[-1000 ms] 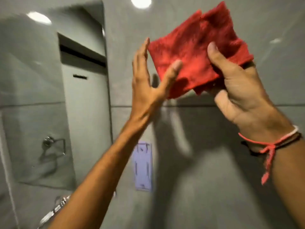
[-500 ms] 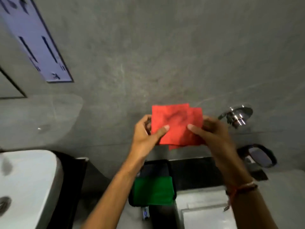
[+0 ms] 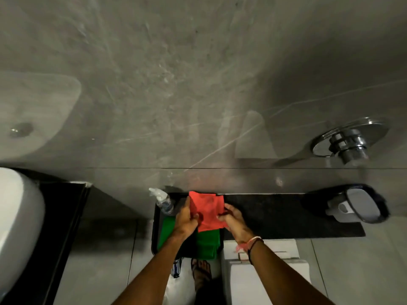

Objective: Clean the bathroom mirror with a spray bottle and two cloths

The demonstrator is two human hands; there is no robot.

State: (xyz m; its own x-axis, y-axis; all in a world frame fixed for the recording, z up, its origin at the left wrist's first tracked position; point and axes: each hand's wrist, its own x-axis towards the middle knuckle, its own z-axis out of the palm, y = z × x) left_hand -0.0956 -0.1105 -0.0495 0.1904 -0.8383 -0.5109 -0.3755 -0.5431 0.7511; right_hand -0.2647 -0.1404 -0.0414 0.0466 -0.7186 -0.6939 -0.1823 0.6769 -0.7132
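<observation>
Head view. The left hand [image 3: 186,219] and the right hand [image 3: 231,220] each grasp the red cloth [image 3: 206,211] between them: the left grip pinches its left edge, the right grip pinches its right edge. The cloth hangs folded, just above a black tray [image 3: 155,234]. Directly below both grips, the green cloth [image 3: 206,245] lies flat in the tray. The spray bottle [image 3: 161,200] lies in the tray's far left corner, just beyond the left grip, nozzle toward the grey wall [image 3: 176,84]. A dark ledge [image 3: 275,214] runs to the right of the right grip. A red wrist string [image 3: 244,245] circles the right wrist. A white basin [image 3: 15,227] sits well left of the left grip.
</observation>
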